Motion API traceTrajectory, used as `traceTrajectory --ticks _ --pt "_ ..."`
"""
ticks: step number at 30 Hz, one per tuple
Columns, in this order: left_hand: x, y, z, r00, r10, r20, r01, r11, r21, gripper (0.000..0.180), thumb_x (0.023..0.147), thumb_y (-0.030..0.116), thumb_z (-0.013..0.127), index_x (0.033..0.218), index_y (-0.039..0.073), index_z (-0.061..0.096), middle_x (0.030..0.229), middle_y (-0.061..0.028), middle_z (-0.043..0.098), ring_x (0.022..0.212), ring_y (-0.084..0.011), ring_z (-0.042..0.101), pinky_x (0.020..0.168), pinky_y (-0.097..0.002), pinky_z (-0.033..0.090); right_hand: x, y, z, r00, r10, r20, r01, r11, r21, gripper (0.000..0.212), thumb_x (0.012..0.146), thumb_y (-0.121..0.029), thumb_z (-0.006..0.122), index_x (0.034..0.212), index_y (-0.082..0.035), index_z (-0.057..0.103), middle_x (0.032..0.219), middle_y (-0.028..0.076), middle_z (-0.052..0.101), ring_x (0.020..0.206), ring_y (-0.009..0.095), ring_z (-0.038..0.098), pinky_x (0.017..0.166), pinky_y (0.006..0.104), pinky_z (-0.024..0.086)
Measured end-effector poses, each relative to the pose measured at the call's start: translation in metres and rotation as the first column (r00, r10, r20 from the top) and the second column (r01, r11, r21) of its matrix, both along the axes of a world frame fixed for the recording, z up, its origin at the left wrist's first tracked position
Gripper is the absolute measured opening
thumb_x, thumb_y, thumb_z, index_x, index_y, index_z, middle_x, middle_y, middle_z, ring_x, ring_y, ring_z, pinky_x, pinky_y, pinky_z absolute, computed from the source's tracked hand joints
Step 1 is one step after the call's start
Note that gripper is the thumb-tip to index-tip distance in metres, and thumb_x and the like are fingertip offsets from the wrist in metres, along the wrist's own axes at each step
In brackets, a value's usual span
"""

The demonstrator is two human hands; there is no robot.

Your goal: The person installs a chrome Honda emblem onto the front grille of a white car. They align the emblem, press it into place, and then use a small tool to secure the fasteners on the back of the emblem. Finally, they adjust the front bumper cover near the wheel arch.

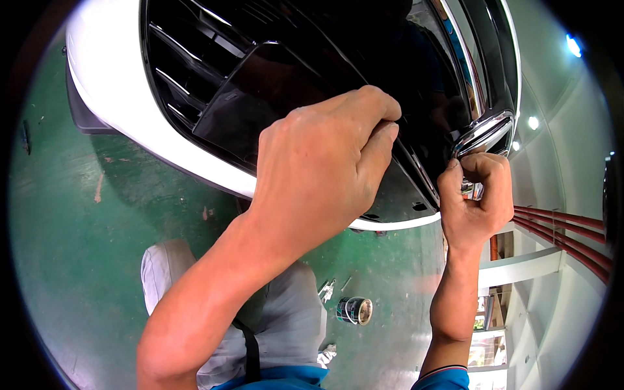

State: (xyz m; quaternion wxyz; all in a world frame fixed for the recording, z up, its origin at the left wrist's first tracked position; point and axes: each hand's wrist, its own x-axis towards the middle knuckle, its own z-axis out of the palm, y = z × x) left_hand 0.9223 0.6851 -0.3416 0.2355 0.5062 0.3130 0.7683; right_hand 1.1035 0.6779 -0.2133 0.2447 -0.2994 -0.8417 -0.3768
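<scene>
Work centred on the front of a white car, all places taken from its glossy black panel (253, 97). The chrome trim (481, 132) sits right of the panel. Progress, judged: panel, slats and trim all look mounted, so the larger parts appear done; handwork at the trim's lower edge appears unfinished, and how much is left cannot be told. Left hand (318, 162) over the panel's right side: thumb and forefinger closed in a pinch (anything thin between them would be hidden). Right hand (478, 205) right of the panel, fingers curled, thumb at the trim's lower edge; cannot tell whether the tips meet or grip it. Materials: panel smooth, mirror-like, with an angular border; trim a bright, rounded chrome loop; left of panel, grille slats (179, 52), black, long, with shiny edges; white bodywork (104, 71) curving round beyond them. On the wearer's side of the panel, green floor (58, 227), scuffed and slightly glossy, bearing a cylindrical can (354, 311) with a wire handle.
</scene>
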Motion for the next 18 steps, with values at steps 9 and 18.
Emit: traceTrajectory --ticks 9,18 --pt "-0.003 0.002 -0.003 1.000 0.000 0.017 -0.001 1.000 0.027 0.013 0.092 0.003 0.071 0.105 0.001 0.071 0.083 -0.0081 0.073 0.071 -0.0136 0.070 0.066 -0.0255 0.054 -0.011 0.000 0.003 1.000 -0.016 -0.022 0.015 0.999 -0.041 0.023 0.072 0.010 0.074 0.087 -0.002 0.061 0.080 0.009 0.063 0.067 0.019 0.062 0.063 0.0273 0.051" --pt "-0.001 0.001 -0.001 0.999 -0.025 0.029 0.024 0.999 0.024 0.012 0.093 0.002 0.072 0.104 0.001 0.071 0.082 -0.0075 0.072 0.070 -0.0125 0.069 0.065 -0.0246 0.053 -0.002 -0.001 0.002 1.000 -0.002 -0.006 0.002 0.999 -0.038 0.024 0.072 0.012 0.073 0.089 -0.001 0.062 0.082 0.010 0.063 0.067 0.018 0.061 0.064 0.0276 0.052"
